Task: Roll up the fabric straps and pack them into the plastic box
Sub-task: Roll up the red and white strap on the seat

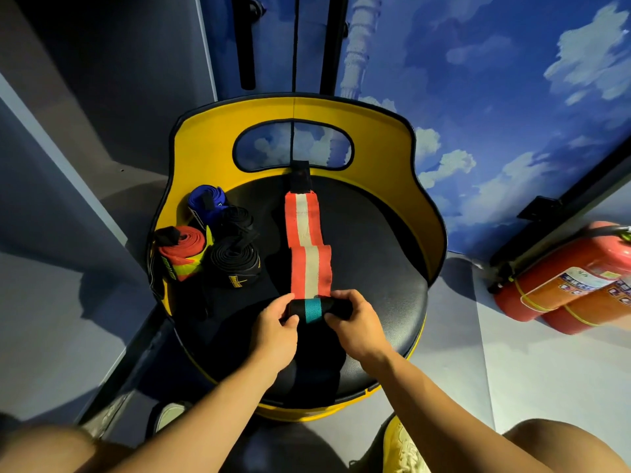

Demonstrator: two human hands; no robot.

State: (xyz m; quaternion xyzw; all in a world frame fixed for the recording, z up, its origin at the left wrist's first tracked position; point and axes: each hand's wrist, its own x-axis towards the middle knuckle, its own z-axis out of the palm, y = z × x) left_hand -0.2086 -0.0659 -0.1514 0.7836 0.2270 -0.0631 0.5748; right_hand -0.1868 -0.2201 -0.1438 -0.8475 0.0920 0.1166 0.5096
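While left hand (275, 331) and right hand (355, 324) pinch its rolled end, strap (309, 254) runs lengthwise away.

orange-and-cream strap (309, 254) lies flat, near end rolled black-teal; 4 rolled straps (208, 237) clustered left.

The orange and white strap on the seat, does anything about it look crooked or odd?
Slightly. The orange and white strap kinks sideways midway, so its two halves are offset. Both hands pinch its rolled near end. No plastic box is in view.
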